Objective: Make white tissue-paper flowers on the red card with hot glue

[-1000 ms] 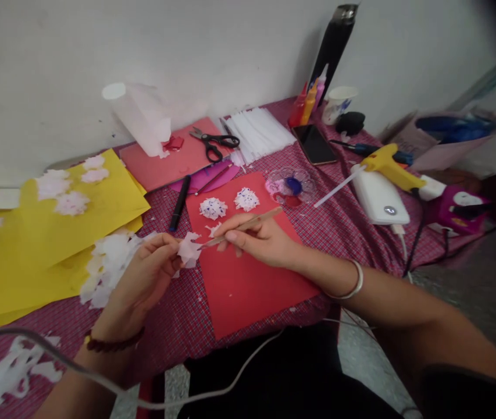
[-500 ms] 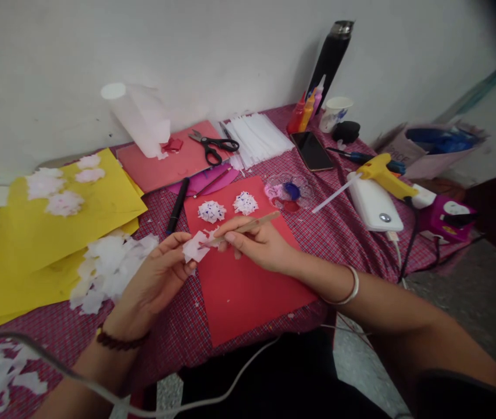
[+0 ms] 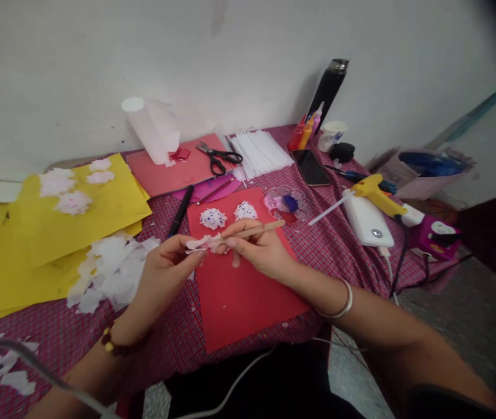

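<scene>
My left hand (image 3: 164, 273) pinches a small white paper cutout (image 3: 197, 243) between thumb and fingers, above the left edge of a red paper sheet (image 3: 239, 291). My right hand (image 3: 259, 250) grips a thin wooden-handled brush (image 3: 254, 231) like a pencil, its tip resting on the cutout. Two white cutouts dotted with blue (image 3: 213, 218) lie at the top of the red sheet. A clear paint palette (image 3: 289, 201) with pink, blue and red paint sits just right of them.
Yellow sheets (image 3: 47, 233) and a heap of white cutouts (image 3: 108, 270) lie to the left. Scissors (image 3: 219, 156), a black pen (image 3: 181, 210), a phone (image 3: 310, 167), paint bottles (image 3: 302, 134), a yellow glue gun (image 3: 376, 192) and a white power bank (image 3: 367, 218) crowd the checked tablecloth (image 3: 330, 244).
Both hands have shifted slightly right and up together. The cutout has turned from facing me to lying nearly flat, with the brush tip still against it.
</scene>
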### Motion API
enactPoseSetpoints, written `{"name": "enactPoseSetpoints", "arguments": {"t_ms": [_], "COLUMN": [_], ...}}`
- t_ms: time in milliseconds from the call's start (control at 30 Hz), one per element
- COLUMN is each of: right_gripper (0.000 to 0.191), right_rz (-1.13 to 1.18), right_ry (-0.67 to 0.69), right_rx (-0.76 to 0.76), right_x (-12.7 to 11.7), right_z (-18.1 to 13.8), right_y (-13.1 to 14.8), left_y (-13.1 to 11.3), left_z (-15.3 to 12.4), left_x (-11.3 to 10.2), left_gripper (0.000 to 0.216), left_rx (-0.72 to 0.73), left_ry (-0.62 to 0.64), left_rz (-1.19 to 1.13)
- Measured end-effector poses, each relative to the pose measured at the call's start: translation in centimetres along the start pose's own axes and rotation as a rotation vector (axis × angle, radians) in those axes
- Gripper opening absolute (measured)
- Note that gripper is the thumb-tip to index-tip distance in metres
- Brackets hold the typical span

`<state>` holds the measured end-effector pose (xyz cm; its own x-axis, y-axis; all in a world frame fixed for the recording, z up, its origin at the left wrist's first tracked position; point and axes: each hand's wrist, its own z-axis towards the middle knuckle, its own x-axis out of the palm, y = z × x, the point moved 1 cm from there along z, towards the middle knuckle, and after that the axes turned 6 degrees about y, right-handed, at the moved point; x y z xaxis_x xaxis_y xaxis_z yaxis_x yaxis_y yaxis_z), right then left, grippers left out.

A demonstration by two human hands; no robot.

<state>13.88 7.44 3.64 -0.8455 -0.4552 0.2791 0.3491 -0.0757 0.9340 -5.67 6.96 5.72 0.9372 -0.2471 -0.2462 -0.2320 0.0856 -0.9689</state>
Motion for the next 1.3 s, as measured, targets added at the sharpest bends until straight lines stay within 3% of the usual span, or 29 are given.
{"name": "enactPoseSetpoints", "arguments": {"t_ms": [67,200,300,433,533,700,800,867,1033,1133,1300], "right_gripper": [0.035,0.044,0.041,0.034,0.034,0.035,0.029,0.028,0.033,0.032,0.028], "right_rz": [-0.004,-0.089,-0.005,0.144,0.094,0.153,0.233,0.233,0.143,0.049,-0.221], "right_ry": [-0.031,-0.116,-0.148,-0.119,-0.143,-0.208,-0.268,-0.317,-0.366,-0.35,-0.234], "right_rx": [0.003,0.032,0.049,0.044,0.021,0.112,0.208,0.237,0.236,0.225,0.129], "right_x": [0.0,-0.4,-0.9,-1.4,-1.6,-2.0,-2.5,-2.8,-3.3,-3.4,-3.6], "right_z": [0.1,0.3,0.6,1.0,1.1,1.3,1.6,1.8,2.0,2.1,1.8], "right_y": [0.2,0.3,0.2,0.6,1.0,0.1,-0.3,-0.2,0.3,0.4,0.4], "left_y": [-0.2,-0.1,0.0,-0.7,-1.3,-1.8,-1.3,-0.5,1.6,2.1,2.6], "left_z": [0.1,0.3,0.7,1.4,1.9,2.0,2.1,2.3,3.2,4.1,5.4], "left_x": [-0.2,-0.5,-0.5,-0.6,-0.3,0.5,0.4,0.3,1.4,2.2,2.0], "left_gripper": [0.005,0.022,0.028,0.018,0.019,0.032,0.046,0.042,0.029,0.017,0.018], "left_rx": [0.187,0.702,0.86,0.767,0.689,0.756,0.662,0.564,0.368,0.329,0.302], "left_ry": [-0.006,-0.026,0.021,0.025,0.049,0.088,0.138,0.203,0.429,0.442,0.414], "left_rz": [0.274,0.833,1.059,1.02,1.002,1.201,1.06,0.995,1.093,1.081,0.833]}}
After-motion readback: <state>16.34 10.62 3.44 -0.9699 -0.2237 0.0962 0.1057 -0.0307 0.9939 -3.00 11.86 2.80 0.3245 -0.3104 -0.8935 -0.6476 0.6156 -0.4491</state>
